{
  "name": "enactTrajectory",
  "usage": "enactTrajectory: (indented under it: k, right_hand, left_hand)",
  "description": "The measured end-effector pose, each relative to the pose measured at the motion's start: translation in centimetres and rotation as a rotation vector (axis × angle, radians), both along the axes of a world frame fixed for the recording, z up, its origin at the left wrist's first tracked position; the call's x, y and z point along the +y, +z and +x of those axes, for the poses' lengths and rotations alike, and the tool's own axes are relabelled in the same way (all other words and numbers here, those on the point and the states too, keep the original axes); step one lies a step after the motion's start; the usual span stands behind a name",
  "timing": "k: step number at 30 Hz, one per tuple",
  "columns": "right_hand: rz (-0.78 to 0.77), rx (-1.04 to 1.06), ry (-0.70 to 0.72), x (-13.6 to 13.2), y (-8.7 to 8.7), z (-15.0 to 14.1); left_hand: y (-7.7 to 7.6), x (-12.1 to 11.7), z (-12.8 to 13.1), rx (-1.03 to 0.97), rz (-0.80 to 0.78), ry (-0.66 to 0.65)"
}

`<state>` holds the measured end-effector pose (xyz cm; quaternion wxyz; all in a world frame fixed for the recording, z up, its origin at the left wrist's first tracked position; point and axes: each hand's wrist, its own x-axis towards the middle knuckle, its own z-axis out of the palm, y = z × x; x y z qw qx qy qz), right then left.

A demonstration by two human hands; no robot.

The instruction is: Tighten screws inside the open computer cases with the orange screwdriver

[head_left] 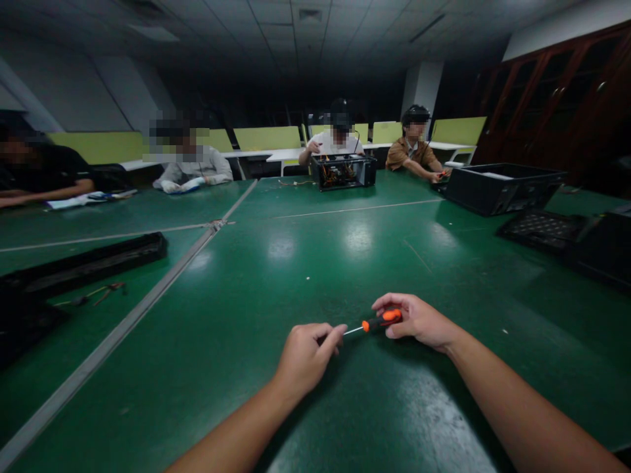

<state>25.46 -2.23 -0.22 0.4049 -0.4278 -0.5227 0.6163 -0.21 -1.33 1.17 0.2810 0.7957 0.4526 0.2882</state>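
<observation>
On my feed, the screwdriver (pixel 377 322) is applied to nothing yet: my left hand (pixel 304 351) pinches its shaft; whether my right hand (pixel 422 322) grasps its handle, I can't tell.

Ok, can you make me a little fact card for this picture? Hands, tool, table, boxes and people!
Left hand: holds the metal shaft of the screwdriver
Right hand: curved by the handle; whether it grips is hard to tell
Tool colors: orange and black handle, shiny shaft
Table: green
Far middle: black computer case, insides showing
Far right: another black case
Other people: four, wearing black, pale gray, white, brown
</observation>
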Motion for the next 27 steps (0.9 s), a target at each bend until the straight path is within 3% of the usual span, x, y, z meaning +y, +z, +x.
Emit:
enactTrajectory:
  k: [18, 27]
  right_hand:
    - [-0.014, 0.005, 0.003, 0.05, -0.23, 0.12]
    - [-0.028, 0.02, 0.02, 0.04, -0.25, 0.1]
  left_hand:
    - [-0.39, 0.16, 0.01, 0.019, -0.045, -0.015]
    - [-0.06, -0.07, 0.06, -0.012, 0.006, 0.01]
